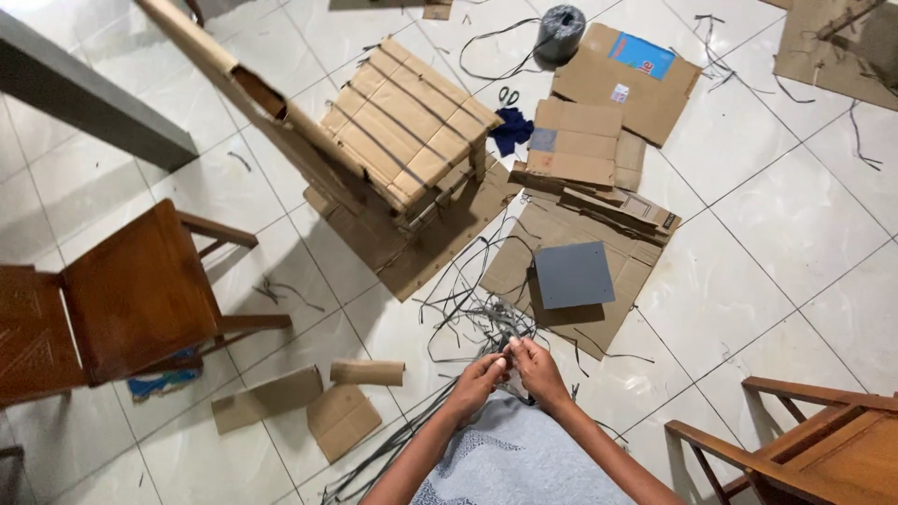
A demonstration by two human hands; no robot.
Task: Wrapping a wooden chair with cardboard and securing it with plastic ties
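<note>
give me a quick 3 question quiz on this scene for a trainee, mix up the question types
1. True or false: both hands are pinching the bundle of dark strips.
2. What lies on the flattened cardboard just beyond the hands?
A. a grey square sheet
B. a red book
C. a hammer
3. Fill in: the roll of dark strip sits on the floor at the ___ of the picture, near the scissors.

Key
1. True: left hand and right hand meet on the strips.
2. A, the grey square sheet.
3. top
</note>
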